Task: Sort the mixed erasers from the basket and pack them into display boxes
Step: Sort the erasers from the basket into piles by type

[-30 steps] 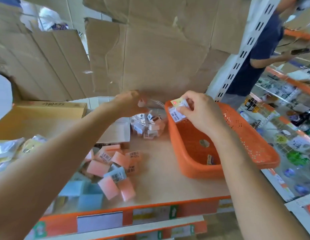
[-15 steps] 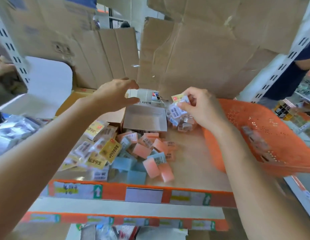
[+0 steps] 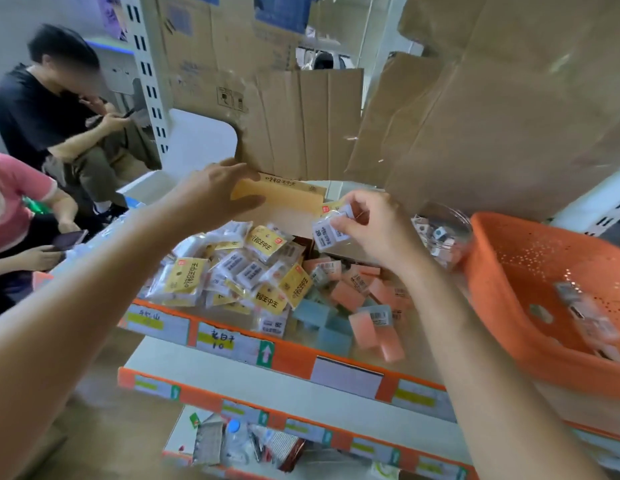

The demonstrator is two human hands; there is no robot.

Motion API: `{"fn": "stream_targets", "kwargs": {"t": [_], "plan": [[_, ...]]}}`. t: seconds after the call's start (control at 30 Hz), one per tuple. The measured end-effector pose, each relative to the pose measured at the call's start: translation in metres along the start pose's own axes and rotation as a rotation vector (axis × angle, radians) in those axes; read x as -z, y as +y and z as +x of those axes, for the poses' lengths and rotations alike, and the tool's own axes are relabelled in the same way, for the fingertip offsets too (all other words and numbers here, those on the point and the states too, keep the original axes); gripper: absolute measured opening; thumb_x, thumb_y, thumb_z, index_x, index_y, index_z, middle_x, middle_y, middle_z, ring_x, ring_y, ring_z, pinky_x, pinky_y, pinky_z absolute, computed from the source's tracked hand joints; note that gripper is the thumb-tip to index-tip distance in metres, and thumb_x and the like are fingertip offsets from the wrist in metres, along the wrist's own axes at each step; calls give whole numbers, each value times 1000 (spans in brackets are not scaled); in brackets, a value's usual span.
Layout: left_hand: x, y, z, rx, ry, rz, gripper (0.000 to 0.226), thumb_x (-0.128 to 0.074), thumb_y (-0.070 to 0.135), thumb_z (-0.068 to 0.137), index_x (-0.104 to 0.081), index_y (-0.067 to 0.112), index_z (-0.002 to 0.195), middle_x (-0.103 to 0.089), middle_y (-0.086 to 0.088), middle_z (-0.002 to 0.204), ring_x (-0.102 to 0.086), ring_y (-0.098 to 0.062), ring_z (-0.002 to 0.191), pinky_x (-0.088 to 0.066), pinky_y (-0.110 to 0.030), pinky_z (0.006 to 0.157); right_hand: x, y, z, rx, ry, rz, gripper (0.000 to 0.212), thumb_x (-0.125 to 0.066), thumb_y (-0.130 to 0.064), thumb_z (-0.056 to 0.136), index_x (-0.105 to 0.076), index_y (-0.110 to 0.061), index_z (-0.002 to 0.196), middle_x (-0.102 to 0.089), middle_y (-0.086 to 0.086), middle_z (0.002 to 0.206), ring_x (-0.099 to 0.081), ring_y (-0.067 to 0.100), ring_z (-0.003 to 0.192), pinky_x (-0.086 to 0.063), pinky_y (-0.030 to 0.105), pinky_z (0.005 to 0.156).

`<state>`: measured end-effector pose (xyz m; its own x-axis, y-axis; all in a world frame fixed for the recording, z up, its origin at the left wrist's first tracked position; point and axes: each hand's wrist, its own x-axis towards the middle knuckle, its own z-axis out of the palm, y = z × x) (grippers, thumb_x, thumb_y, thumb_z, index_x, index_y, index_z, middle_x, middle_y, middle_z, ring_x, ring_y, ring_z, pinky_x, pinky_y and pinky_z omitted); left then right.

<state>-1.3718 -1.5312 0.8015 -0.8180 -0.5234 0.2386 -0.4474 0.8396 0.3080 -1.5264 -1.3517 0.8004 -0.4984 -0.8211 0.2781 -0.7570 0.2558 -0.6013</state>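
Right hand point(image 3: 381, 230) pinches eraser packets point(image 3: 327, 233) | left hand point(image 3: 211, 195) grips yellow box point(image 3: 287, 199) flap | orange basket point(image 3: 502, 289) holds a few erasers point(image 3: 578, 306) | packets held just above box opening

Yellow-labelled plastic eraser packets point(image 3: 232, 271) are lying on the orange-edged shelf point(image 3: 294, 358), left of pink and blue block erasers point(image 3: 357, 299); a yellow cardboard box point(image 3: 287, 199) is sitting behind, an orange plastic basket point(image 3: 509, 271) standing rightmost.
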Motion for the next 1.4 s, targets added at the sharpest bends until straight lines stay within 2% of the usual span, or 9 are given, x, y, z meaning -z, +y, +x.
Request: {"fn": "stream_targets", "kwargs": {"t": [0.13, 0.23, 0.4, 0.53, 0.7, 0.83, 0.93, 1.23, 1.4], "plan": [[7, -22, -2, -27, -12, -5, 42, -53, 38, 89, -53, 15, 125, -52, -10, 124, -52, -29, 110, -42, -40, 91, -18, -19, -2, -55, 14, 67, 27, -69, -22, 84, -61, -3, 102, -67, 9, 90, -59, 23, 81, -46, 33, 75], [11, -37, 1, -75, -24, -11, 42, -53, 38, 90, -53, 16, 125, -52, -8, 124, -52, -27, 111, -41, -38, 92, -34, -35, -1, -116, 26, 140, 25, -69, -25, 84, -60, -13, 105, -70, 7, 96, -64, 23, 85, -51, 37, 80], [16, -57, 3, -161, -58, -11, 42, -52, 39, 90, -52, 18, 126, -51, -6, 126, -52, -24, 112, -39, -34, 91, -63, -62, -3, -164, 13, 258, 25, -67, -23, 85, -59, -14, 107, -64, -9, 71, -55, -3, 54, -49, 26, 60], [19, -70, 2, -197, -60, -26, 42, -51, 39, 91, -50, 19, 128, -50, -4, 129, -51, -22, 115, -38, -32, 92, -86, -84, -2, -212, -40, 346, 19, -69, -24, 83, -56, -20, 96, -60, -11, 58, -51, -2, 46, -45, 25, 57], [21, -84, 0, -205, -85, -47, 42, -51, 39, 91, -50, 20, 129, -50, -4, 130, -51, -23, 115, -41, -34, 94, -113, -104, 5, -269, -108, 276, 23, -73, -33, 79, -51, -30, 85, -67, -2, 76, -53, 8, 56, -47, 30, 65], [23, -92, -3, -211, -86, -63, 42, -52, 39, 90, -51, 19, 127, -50, -6, 129, -53, -24, 112, -43, -38, 95, -126, -110, 8, -290, -100, 166, 27, -74, -30, 79, -56, -21, 96, -69, 4, 91, -52, 8, 62, -35, 22, 53], [24, -96, -5, -213, -89, -64, 41, -52, 39, 90, -52, 18, 126, -51, -5, 129, -53, -23, 112, -43, -36, 93, -129, -112, 6, -253, -56, -3, 33, -73, -33, 79, -60, -16, 105, -63, -4, 87, -53, 10, 74, -33, 17, 52], [21, -91, -6, -212, -108, -40, 45, -51, 42, 90, -48, 19, 128, -51, -4, 129, -53, -23, 112, -45, -38, 92, -120, -105, 6, -157, 77, -228, 33, -61, -36, 89, -58, -17, 115, -63, -2, 107, -58, 13, 92, -47, 27, 74], [15, -74, -1, -252, -117, -42, 44, -52, 40, 90, -49, 17, 128, -50, -5, 128, -52, -24, 111, -42, -35, 89, -91, -88, -1, -163, 27, -367, 41, -55, -33, 93, -50, -19, 131, -55, 2, 129, -55, 18, 111, -46, 29, 86]]}}
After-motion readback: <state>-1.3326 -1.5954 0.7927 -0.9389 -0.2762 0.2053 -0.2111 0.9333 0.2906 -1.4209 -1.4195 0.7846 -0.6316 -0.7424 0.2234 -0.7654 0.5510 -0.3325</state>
